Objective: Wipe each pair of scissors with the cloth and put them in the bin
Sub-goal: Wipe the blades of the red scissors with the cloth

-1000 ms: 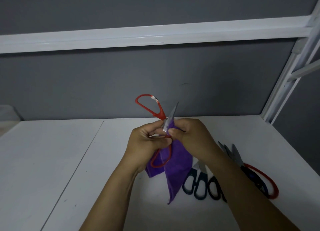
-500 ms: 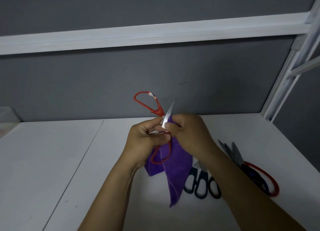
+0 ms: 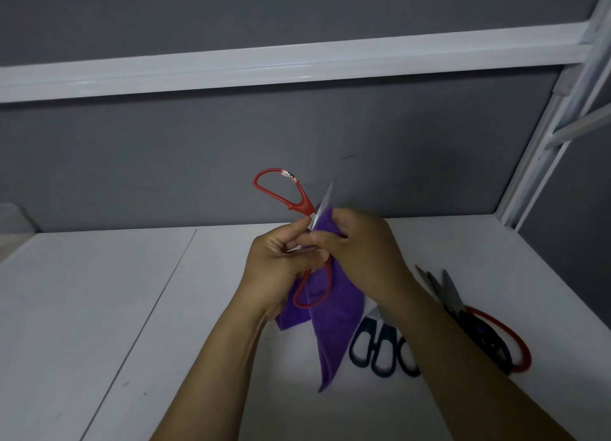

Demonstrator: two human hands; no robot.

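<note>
Red-handled scissors (image 3: 299, 199) are held spread open above the white table, one handle loop up, the other hanging low. My left hand (image 3: 281, 258) grips them near the pivot. My right hand (image 3: 360, 252) pinches a purple cloth (image 3: 330, 321) around one silver blade, whose tip sticks up past the fingers. The cloth hangs down below both hands. No bin is in view.
On the white table (image 3: 99, 308) to the right lie dark-handled scissors (image 3: 380, 344) and more scissors with black and red handles (image 3: 489, 338), partly hidden by my right forearm. A grey wall, a white rail and a white frame post (image 3: 542, 149) stand behind.
Both hands with the scissors and cloth have risen slightly, and my right hand has slid the cloth a little up the blade.
</note>
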